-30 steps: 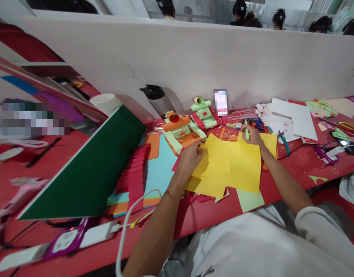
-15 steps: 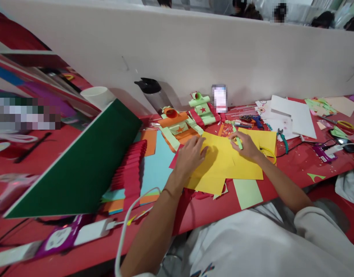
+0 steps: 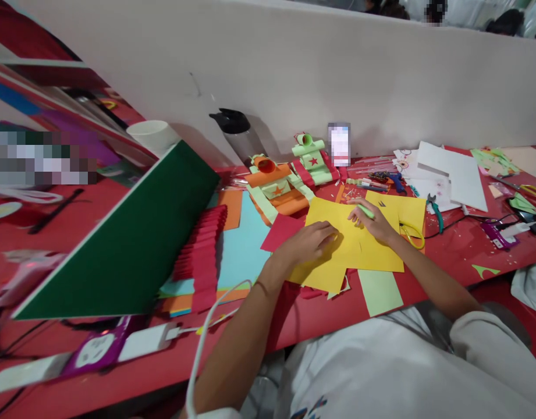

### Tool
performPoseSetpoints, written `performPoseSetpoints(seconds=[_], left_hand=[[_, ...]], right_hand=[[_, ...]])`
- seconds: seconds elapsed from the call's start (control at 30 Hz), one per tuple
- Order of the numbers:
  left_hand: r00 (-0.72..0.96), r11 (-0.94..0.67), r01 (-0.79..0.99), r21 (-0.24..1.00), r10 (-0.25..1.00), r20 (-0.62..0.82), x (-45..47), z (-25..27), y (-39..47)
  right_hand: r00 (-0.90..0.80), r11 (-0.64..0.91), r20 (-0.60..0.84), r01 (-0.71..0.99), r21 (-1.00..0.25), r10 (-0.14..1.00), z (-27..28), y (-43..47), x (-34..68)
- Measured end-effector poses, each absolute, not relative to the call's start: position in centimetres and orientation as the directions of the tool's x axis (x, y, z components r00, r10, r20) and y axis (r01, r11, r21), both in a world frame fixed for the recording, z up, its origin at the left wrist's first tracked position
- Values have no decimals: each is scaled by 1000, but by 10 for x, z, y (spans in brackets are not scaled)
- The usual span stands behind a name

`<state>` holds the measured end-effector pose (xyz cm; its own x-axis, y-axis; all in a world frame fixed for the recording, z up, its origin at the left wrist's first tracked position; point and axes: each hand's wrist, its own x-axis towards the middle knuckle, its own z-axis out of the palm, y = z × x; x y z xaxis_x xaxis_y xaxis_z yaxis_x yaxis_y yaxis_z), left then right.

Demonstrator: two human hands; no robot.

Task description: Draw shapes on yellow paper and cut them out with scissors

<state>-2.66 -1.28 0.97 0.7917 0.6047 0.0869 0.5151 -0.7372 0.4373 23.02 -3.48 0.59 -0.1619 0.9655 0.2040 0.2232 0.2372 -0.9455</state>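
A sheet of yellow paper (image 3: 350,250) lies on the red table, with other yellow pieces around it. My left hand (image 3: 313,241) rests flat on its left part, fingers stretched out and holding nothing. Over the upper right of the sheet, my right hand (image 3: 375,221) grips a slim light green pen (image 3: 366,212). The pen slants up to the left, and its tip is too small to make out. Yellow-handled scissors (image 3: 412,235) lie just right of that wrist, their blades hidden. A red paper piece (image 3: 280,231) shows beyond my left hand.
Orange and green paper models (image 3: 279,189) stand behind the sheet, near a phone (image 3: 340,145) and a tumbler (image 3: 241,137). A green board (image 3: 119,244) leans at left beside a pleated red strip (image 3: 204,262). Teal pliers (image 3: 435,212) lie at right. A white cable (image 3: 193,349) crosses my left forearm.
My left hand has slid right and toward me across the yellow sheet, uncovering more red paper. The pen in my right hand has tilted flatter. The view has shifted slightly.
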Motion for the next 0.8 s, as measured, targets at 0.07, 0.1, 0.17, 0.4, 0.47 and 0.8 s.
performPoseSetpoints(seconds=[0.07, 0.1, 0.17, 0.4, 0.47, 0.8], left_hand=[[801, -749, 514, 419, 594, 80, -36, 14, -8], [784, -742, 541, 395, 616, 83, -41, 16, -5], [726, -706, 619, 343, 681, 92, -50, 21, -1], [764, -585, 591, 556, 626, -153, -69, 35, 1], [780, -524, 570, 632, 586, -218, -67, 35, -2], [810, -446, 513, 733, 534, -241, -73, 28, 3]], right_hand=[[-146, 190, 169, 141, -972, 975, 5, -33, 231], [-134, 178, 161, 128, -976, 978, 4, -33, 232], [-108, 162, 148, 140, -977, 983, 4, -33, 233], [-83, 178, 165, 197, -964, 983, 6, -36, 233], [-74, 176, 165, 186, -967, 984, 6, -36, 233], [-49, 183, 179, 97, -978, 983, 8, -31, 232]])
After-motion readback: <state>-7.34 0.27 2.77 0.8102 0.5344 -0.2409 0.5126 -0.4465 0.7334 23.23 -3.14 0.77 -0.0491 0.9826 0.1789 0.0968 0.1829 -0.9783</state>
